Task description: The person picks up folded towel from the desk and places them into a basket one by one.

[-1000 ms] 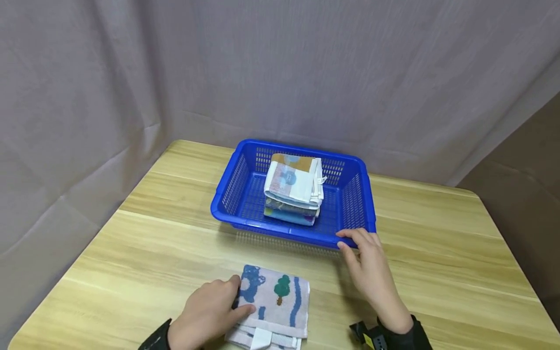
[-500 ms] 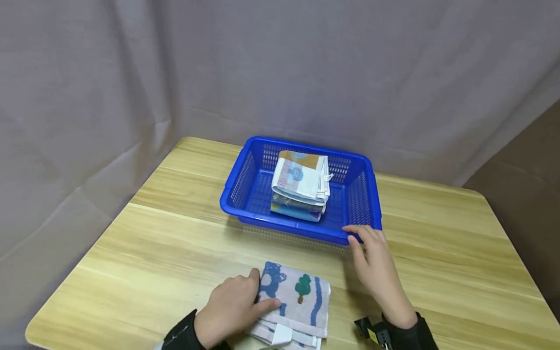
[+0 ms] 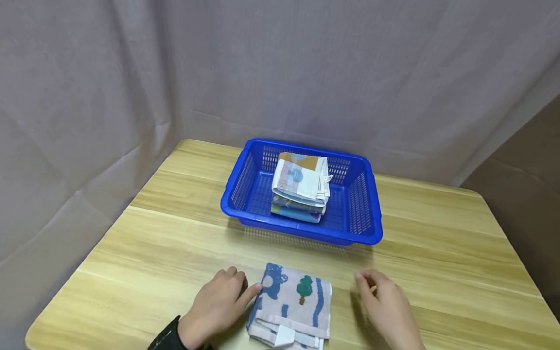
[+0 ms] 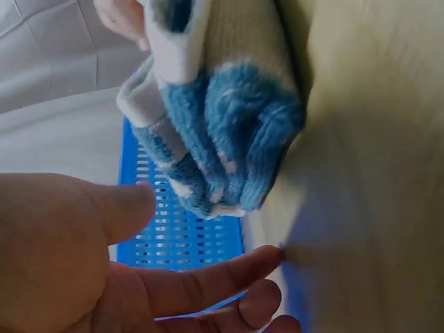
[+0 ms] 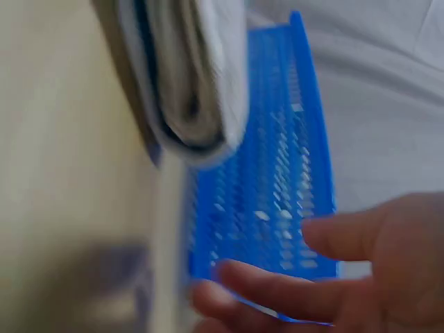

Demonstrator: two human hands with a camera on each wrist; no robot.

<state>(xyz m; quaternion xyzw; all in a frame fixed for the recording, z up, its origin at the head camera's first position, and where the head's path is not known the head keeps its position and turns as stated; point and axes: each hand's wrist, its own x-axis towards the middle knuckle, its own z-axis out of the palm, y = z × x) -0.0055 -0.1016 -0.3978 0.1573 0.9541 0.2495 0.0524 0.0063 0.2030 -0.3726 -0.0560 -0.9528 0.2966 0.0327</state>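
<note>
A folded towel point(image 3: 292, 302) with a blue bear, a green tree and a white tag lies on the table near its front edge. At its left side is my left hand point(image 3: 217, 302), thumb tip right at the towel's edge. The left wrist view shows that thumb and the fingers spread apart beside the blue folded layers point(image 4: 239, 132), gripping nothing. My right hand point(image 3: 387, 308) hovers to the right of the towel, fingers loosely bent and holding nothing. In the right wrist view its thumb and fingers stand apart below the towel's rolled fold point(image 5: 191, 90).
A blue plastic basket point(image 3: 302, 228) stands behind the towel on the wooden table point(image 3: 144, 262). Inside it is a stack of folded towels point(image 3: 302, 180), the top one white, brown and blue. A grey curtain point(image 3: 280, 73) hangs behind the table.
My right hand has let go of the basket's front right corner and come down toward the towel's right side. My left hand has drawn back left off the towel, its grip loosened.
</note>
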